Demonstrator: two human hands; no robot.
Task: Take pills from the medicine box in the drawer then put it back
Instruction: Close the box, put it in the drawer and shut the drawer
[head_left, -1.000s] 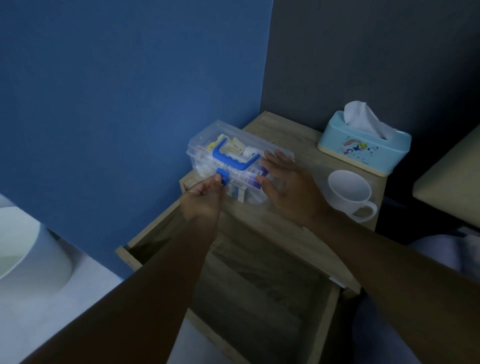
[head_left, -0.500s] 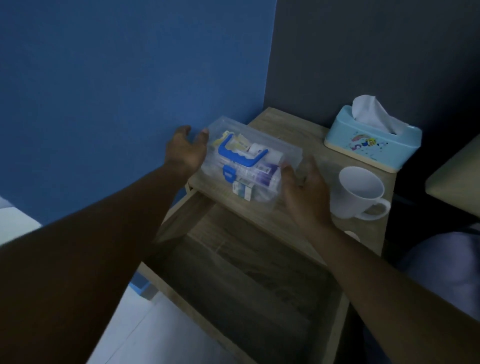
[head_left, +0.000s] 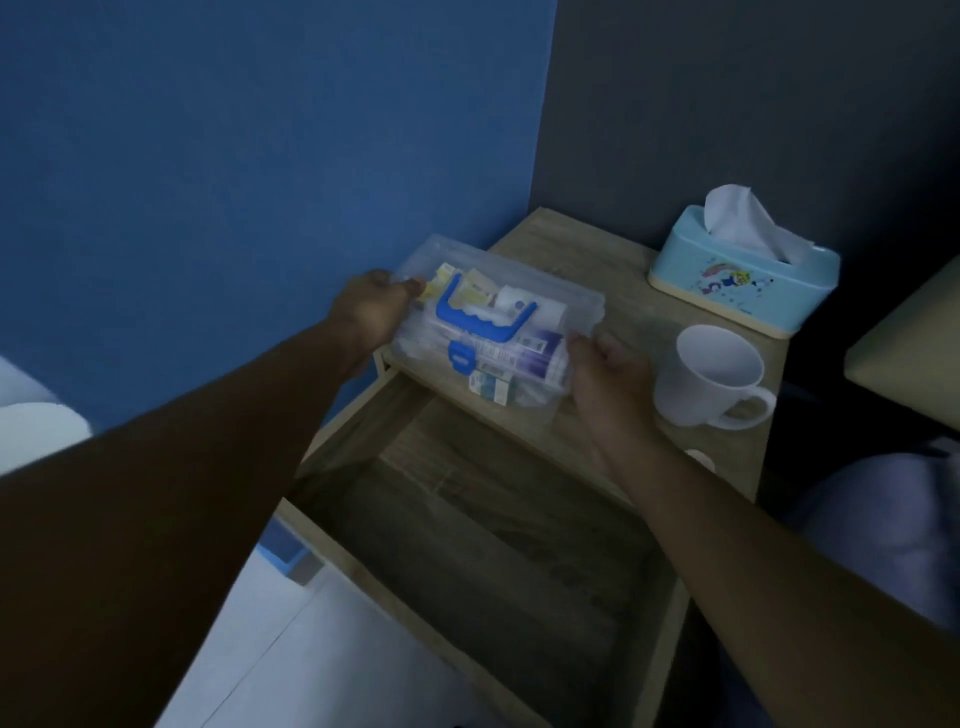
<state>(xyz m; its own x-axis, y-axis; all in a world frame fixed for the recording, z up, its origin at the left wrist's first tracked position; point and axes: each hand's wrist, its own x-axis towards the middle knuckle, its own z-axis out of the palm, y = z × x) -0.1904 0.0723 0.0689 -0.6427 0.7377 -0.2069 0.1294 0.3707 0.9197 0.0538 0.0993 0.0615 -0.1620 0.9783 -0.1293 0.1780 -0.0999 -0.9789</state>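
A: What does the medicine box (head_left: 493, 332) look like?
B: Clear plastic, blue handle and latch, packets inside, sitting on the worktop (head_left: 587, 244) left of the white mug (head_left: 714, 376).
A: And the fingers?
B: Left hand (head_left: 371, 312) and right hand (head_left: 605, 371) clasp its opposite ends, fingers curled against it.

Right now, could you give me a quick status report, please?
Left hand and right hand grip the medicine box ends. Box on nightstand, lid shut. Drawer open below; mug close beside right hand.
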